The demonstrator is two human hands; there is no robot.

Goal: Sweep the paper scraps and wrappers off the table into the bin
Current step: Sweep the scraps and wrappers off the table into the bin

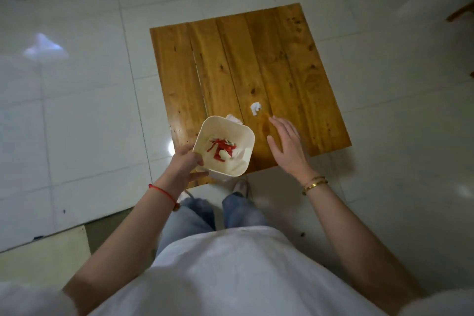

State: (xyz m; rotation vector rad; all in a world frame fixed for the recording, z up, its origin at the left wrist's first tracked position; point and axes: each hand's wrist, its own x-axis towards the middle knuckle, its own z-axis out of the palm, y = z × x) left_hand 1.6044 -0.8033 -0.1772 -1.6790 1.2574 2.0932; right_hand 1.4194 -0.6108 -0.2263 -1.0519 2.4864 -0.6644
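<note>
At the near edge of the wooden surface (282,59), the left hand (186,167) grips the cream bin (246,136) by its near-left corner, fingers curled round the wall, holding it over the near-left part of the boards. Red wrappers (220,150) and some pale scraps already lie inside. The right hand (287,140) hovers flat over the boards, fingers straight and spread, holding nothing.

1 white paper scrap (255,108) lies on the boards just beyond the right fingertips, apart from them. A 2nd pale piece (234,118) peeks out behind the bin's far rim.

To finish well, the bin's rim probably ought to drop just below the edge of the surface, tilted toward it, so the flat hand can draw the scrap along the boards and over the lip. A low, steady palm should keep the light paper from fluttering aside.

Whether the pale piece behind the rim rests on the boards or hangs on the bin cannot be told. The bin hides the boards under it, so more scraps may lie there. Its depth and the surface's legs are out of sight, and the whole view is soft.
</note>
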